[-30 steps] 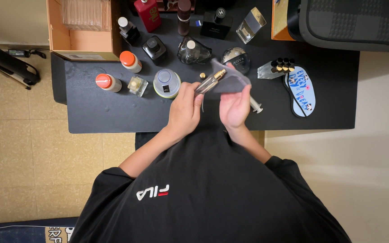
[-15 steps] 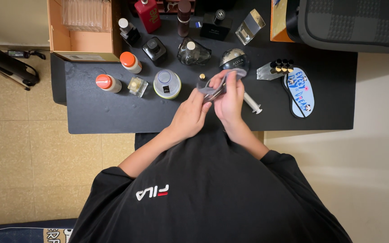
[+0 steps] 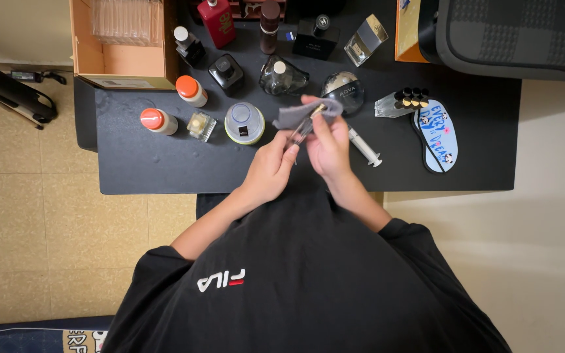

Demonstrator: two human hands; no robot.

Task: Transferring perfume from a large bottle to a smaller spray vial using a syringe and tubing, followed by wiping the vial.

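Note:
My left hand [image 3: 271, 163] grips the lower end of a slim clear glass vial [image 3: 301, 129] with a gold-coloured tip, held tilted over the black table [image 3: 165, 167]. My right hand [image 3: 328, 140] presses a small grey cloth [image 3: 295, 114] around the vial's upper end. Both hands meet above the table's middle, just in front of a round clear bottle [image 3: 244, 123] and a dark globe-shaped bottle [image 3: 342, 90]. A plastic syringe [image 3: 365, 146] lies on the table just right of my right hand.
Several perfume bottles stand along the back, with two white bottles with orange caps [image 3: 158, 121] at left. An open cardboard box [image 3: 125, 46] sits back left. A patterned eye mask [image 3: 434, 135] and a row of small dark-capped vials [image 3: 408, 99] lie at right. A grey chair [image 3: 511, 36] is back right.
Both hands have shifted slightly forward and right over the table. The grey cloth has moved from lying across the vial to bunching at its upper end, and the syringe is now fully uncovered.

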